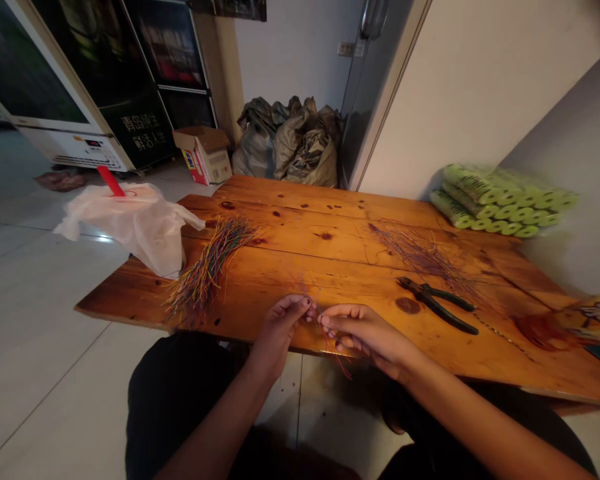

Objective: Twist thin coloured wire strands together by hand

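Observation:
Thin coloured wires (339, 360) run between my two hands at the table's front edge, their reddish ends hanging below. My left hand (291, 317) pinches them with thumb and forefinger. Close beside it, my right hand (360, 331) is closed on the same wires, fingertips nearly touching the left ones. A thick bundle of multicoloured wires (213, 267) lies to the left. On the right, a looser spread of purplish wires (425, 253) rests behind a pair of dark-handled cutting pliers (437, 303). A thin twisted strand (503, 337) lies right of the pliers.
A white plastic bag (125, 213) sits at the table's left end. Green rolls (500, 200) are stacked at the back right, and a yellow-orange package (580, 323) stands at the right edge. Beyond the wooden table (300, 223) are full sacks (300, 147) and a cardboard box (205, 157).

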The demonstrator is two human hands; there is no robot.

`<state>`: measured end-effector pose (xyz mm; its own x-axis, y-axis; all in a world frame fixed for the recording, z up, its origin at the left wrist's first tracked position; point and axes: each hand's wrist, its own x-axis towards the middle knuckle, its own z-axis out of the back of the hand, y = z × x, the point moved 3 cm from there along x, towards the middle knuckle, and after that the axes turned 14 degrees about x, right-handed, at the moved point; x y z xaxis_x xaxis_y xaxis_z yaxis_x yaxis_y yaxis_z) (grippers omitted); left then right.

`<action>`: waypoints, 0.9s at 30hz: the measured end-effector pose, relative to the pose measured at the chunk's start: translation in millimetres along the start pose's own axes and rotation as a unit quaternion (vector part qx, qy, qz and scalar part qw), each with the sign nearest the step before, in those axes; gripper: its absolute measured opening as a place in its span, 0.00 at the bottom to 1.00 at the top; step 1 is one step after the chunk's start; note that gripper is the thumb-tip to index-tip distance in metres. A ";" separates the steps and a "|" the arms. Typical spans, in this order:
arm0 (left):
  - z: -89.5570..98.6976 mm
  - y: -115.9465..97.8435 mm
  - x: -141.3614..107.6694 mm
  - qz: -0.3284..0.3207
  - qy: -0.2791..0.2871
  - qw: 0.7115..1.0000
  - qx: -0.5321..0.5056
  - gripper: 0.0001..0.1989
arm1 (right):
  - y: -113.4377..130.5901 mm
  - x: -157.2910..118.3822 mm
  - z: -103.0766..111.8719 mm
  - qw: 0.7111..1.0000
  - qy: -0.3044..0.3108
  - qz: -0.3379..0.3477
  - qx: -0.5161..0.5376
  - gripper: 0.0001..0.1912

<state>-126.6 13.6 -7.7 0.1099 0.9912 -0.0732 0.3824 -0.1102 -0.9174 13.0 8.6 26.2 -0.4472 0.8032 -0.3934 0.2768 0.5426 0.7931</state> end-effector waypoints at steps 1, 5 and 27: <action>0.2 0.2 0.2 -0.001 0.000 1.000 0.002 0.06 | 0.0 0.0 0.2 1.000 -0.003 0.000 -0.007 0.07; -0.6 -0.1 0.0 -0.003 -0.007 1.000 0.024 0.06 | 1.4 0.1 0.4 0.999 -0.018 -0.005 -0.030 0.09; 2.2 12.3 0.5 0.097 -0.024 0.994 -0.048 0.07 | 105.3 -11.0 102.0 0.738 -0.339 0.334 -0.478 0.17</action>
<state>-123.9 12.9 -19.9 0.1467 0.9527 -0.2661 0.4440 -0.3038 -0.8429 133.8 82.0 66.6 0.1350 0.9272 0.3493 -0.6285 -0.1924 0.7537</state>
